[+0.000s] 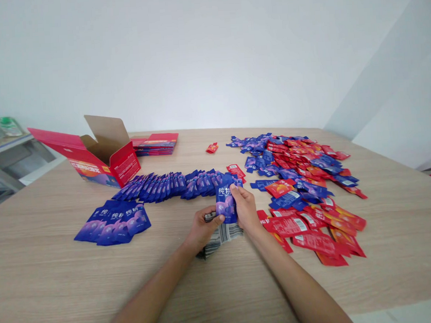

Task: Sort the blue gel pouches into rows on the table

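Note:
A blue-purple sachet with white lettering is held upright between my two hands. My left hand pinches its lower left corner, while my right hand grips its right side with the thumb on the front. Whether more sachets lie behind it I cannot tell. Beneath the hands lies a grey striped cloth, partly hidden. Beyond the hands stretches a long overlapping row of blue sachets. To the left, a few blue sachets lie fanned out on the table.
An open red carton stands at the back left, near a stack of flat red cartons. On the right spreads a heap of mixed red sachets and blue ones. One red sachet lies alone toward the back of the wooden table.

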Tool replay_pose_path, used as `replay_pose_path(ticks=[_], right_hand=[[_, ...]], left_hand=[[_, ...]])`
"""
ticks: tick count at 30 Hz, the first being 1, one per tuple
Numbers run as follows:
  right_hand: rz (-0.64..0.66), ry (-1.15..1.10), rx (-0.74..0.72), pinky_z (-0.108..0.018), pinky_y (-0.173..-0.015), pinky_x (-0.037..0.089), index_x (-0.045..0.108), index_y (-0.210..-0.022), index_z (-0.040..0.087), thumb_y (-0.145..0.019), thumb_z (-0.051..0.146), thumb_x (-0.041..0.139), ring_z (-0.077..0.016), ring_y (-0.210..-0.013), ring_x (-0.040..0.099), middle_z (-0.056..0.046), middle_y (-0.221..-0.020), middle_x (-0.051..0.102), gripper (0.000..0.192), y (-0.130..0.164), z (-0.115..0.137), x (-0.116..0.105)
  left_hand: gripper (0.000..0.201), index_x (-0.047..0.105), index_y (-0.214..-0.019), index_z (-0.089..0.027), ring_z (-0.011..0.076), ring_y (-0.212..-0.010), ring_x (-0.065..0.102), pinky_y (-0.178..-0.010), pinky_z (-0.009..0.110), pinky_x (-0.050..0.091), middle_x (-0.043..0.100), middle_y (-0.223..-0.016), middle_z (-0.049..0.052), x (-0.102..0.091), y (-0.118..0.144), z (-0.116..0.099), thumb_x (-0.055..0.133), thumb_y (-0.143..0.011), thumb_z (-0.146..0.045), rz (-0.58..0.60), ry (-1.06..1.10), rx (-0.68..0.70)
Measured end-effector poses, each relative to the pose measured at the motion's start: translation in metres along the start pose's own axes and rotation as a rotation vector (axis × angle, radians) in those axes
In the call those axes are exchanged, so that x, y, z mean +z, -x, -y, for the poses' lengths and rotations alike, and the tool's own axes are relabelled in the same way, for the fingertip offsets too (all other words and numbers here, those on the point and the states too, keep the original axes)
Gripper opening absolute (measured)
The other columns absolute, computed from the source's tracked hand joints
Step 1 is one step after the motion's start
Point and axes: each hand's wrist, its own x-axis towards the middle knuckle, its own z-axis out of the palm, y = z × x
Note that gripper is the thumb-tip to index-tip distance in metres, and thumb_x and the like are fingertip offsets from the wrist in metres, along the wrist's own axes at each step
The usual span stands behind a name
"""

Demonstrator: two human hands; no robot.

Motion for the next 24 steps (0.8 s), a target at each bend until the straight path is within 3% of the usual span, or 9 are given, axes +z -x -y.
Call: replay_pose_path(ticks=[6, 18, 24], right_hand=[[-0.043, -0.002, -0.048, -0.022, -0.049, 0.035, 0.052, -0.061, 0.021, -0.078, 0.066, 0.070, -0.0093, -0.051, 0.040, 0.006, -0.056, 0.051, 0.052, -0.005, -0.002, -0.004], [-0.027, -0.042, -0.005, -0.021, -0.043, 0.029, 0.047, -0.058, 0.021, -0.077, 0.073, 0.067, -0.0084, -0.045, 0.034, 0.007, -0.049, 0.045, 0.059, -0.006, -0.006, -0.005], [0.006, -0.141, -0.043, -0.021, -0.053, 0.043, 0.063, -0.070, 0.021, -0.070, 0.062, 0.080, -0.0103, -0.055, 0.050, 0.005, -0.062, 0.059, 0.045, -0.009, 0.005, -0.006]], left_hand=[[0.038, 0.074, -0.072, -0.014, 0.0090, -0.054, 0.041, -0.055, 0.023, 0.033, 0.057, -0.059, -0.001, -0.001, 0.000, 0.000, 0.086, -0.064, -0.050, 0.009, -0.121, -0.011], [0.041, 0.075, -0.073, -0.015, 0.0170, -0.076, 0.058, -0.075, 0.027, 0.045, 0.068, -0.075, 0.003, -0.006, -0.002, 0.006, 0.082, -0.069, -0.055, 0.043, -0.153, 0.069], [0.043, 0.070, -0.071, -0.015, 0.0132, -0.068, 0.050, -0.067, 0.025, 0.040, 0.061, -0.069, 0.001, -0.007, -0.003, 0.008, 0.076, -0.075, -0.057, 0.053, -0.209, 0.084]])
